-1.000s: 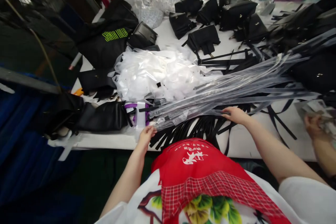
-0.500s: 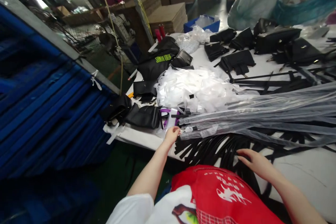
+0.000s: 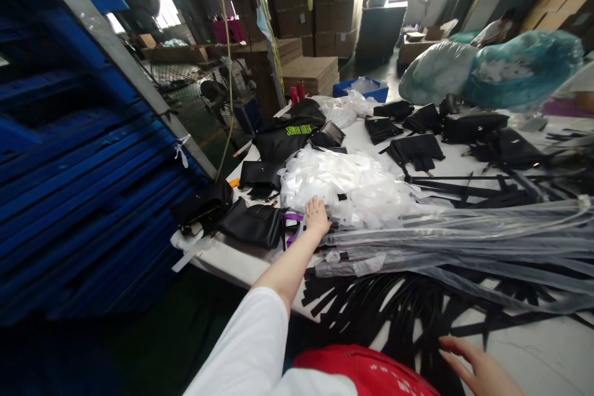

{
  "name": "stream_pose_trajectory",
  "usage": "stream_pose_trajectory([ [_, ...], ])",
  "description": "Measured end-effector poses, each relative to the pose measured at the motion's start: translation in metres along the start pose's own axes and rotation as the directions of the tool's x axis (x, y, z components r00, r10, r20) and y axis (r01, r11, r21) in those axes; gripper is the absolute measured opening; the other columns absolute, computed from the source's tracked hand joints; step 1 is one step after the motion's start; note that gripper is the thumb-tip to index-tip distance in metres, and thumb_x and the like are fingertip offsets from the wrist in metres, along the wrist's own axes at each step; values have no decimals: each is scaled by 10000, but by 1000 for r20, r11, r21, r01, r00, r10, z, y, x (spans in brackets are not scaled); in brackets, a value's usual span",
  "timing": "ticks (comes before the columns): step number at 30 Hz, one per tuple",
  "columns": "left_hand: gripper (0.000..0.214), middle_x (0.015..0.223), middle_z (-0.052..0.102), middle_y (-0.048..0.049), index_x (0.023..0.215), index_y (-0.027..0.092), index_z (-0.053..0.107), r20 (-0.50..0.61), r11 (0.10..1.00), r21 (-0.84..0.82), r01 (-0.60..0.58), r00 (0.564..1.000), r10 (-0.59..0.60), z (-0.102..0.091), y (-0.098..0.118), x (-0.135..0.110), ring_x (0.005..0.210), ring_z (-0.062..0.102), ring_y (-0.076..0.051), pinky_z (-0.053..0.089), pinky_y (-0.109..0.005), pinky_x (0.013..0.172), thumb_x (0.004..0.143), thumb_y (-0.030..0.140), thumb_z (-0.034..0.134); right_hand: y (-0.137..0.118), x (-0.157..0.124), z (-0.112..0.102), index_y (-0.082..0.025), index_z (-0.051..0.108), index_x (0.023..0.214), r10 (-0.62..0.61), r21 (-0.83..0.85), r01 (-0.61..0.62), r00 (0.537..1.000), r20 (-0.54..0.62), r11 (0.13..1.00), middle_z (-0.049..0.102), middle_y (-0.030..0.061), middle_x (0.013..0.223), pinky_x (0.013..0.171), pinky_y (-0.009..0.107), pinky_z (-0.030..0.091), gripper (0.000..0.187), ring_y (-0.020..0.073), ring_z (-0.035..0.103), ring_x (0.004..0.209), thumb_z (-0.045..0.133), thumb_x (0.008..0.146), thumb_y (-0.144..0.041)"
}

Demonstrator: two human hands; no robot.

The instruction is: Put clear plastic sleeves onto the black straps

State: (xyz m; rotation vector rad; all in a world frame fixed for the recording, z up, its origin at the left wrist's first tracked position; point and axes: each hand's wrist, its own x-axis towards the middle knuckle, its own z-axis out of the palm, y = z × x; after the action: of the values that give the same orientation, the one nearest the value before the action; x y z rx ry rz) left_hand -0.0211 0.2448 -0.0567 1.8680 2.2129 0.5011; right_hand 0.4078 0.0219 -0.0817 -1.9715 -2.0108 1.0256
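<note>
A heap of white, filmy strips [image 3: 343,176] lies on the tabletop [image 3: 538,343], toward its left end. At the heap's near left edge is the left hand [image 3: 317,216], back up, fingers stretched over the white material and thumb spread aside; its grip is apart rather than clamped. Just right of this hand, long clear plastic sleeves [image 3: 445,238] run off to the right, with many black straps [image 3: 408,303] fanned out on the near side. The right hand [image 3: 471,362] is beside those straps at the bottom of the view, its grip also apart, thumb and fingers separated. Left of the heap sit a purple band [image 3: 292,216] and a black bag [image 3: 254,223]; beyond it are a black cloth with green lettering [image 3: 281,136] and more black bags [image 3: 473,128]
</note>
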Motion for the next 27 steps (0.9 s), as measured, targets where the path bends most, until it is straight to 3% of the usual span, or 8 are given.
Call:
stream_pose_trajectory([
  [4,273,1429,485,-180,1097,108,668,24,989,112,-99,995,96,2,-13,13,1400,340,-293,140,-495,1205,842,125,573,9,-6,4,-246,793,932,15,25,-15,1000,2,1000,758,87,1048,899,371,569,435,312,712,991,568,747,-569],
  [6,286,1420,500,-180,1082,108,684,27,979,154,-133,991,131,2,-19,12,1400,345,-292,146,-507,1201,873,103,488,11,-7,6,-246,795,929,18,31,-18,1000,6,999,756,91,1052,904,377,564,439,316,709,998,559,747,-568],
  [14,435,1489,437,-187,1305,115,578,47,947,216,-237,971,233,4,-33,-11,1420,332,-285,183,-514,1193,887,107,459,8,-2,8,-240,788,971,21,-7,-21,999,33,1000,747,89,1087,945,384,539,449,313,695,1038,547,761,-556],
  [18,380,1460,478,-181,1180,122,668,45,951,206,-232,973,228,5,-33,-16,1402,364,-286,193,-527,1186,887,75,431,3,-1,7,-240,791,946,20,-11,-20,1000,24,1000,753,89,1065,932,370,547,446,309,702,1021,539,746,-549],
  [22,250,1432,507,-183,995,100,727,44,963,181,-201,980,196,2,-29,-18,1387,379,-315,214,-517,1177,864,117,514,1,-3,9,-240,789,947,11,-16,-10,1000,26,1000,753,92,1066,930,378,547,432,310,703,1016,547,752,-540],
  [27,176,1401,530,-181,910,126,720,31,971,97,-219,976,218,-21,-13,-29,1359,403,-314,240,-507,1154,873,174,554,-12,-5,2,-238,780,957,2,1,-2,1000,27,1000,752,96,1068,931,379,540,390,306,699,1020,565,776,-507],
])
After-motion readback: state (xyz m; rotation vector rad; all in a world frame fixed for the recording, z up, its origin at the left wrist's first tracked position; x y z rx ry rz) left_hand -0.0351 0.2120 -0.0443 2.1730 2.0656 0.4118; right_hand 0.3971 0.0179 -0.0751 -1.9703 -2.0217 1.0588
